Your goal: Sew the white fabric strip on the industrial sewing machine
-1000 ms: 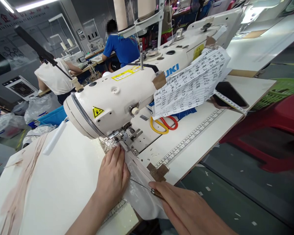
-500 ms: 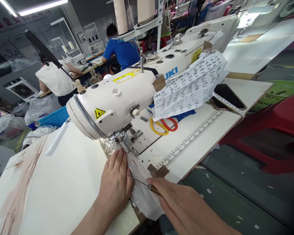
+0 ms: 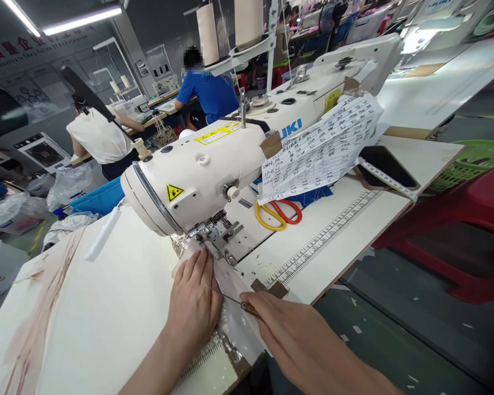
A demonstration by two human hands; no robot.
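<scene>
My left hand (image 3: 194, 299) lies flat on a strip of thin whitish fabric (image 3: 236, 323), with its fingers stretched toward the needle area of a white sewing machine (image 3: 197, 173). The fingertips rest just in front of the presser foot. Closed around the handle of an awl (image 3: 249, 309) is my right hand (image 3: 292, 329), to the right of the fabric. The awl's thin metal shaft points left, and its tip reaches the side of my left hand by the thumb. The fabric hangs over the table's front edge.
Yellow-and-red-handled scissors (image 3: 278, 214) lie behind the stitching area. Handwritten sheets (image 3: 321, 148) hang from the machine arm. A dark phone (image 3: 389, 167) and a measuring tape (image 3: 389, 178) are at the right. A red stool (image 3: 456, 236) stands beside the table. Two people sit at machines beyond.
My right hand and the awl have shifted slightly left, toward my left hand. More pale fabric shows left of my left fingers. The camera view has shifted a little.
</scene>
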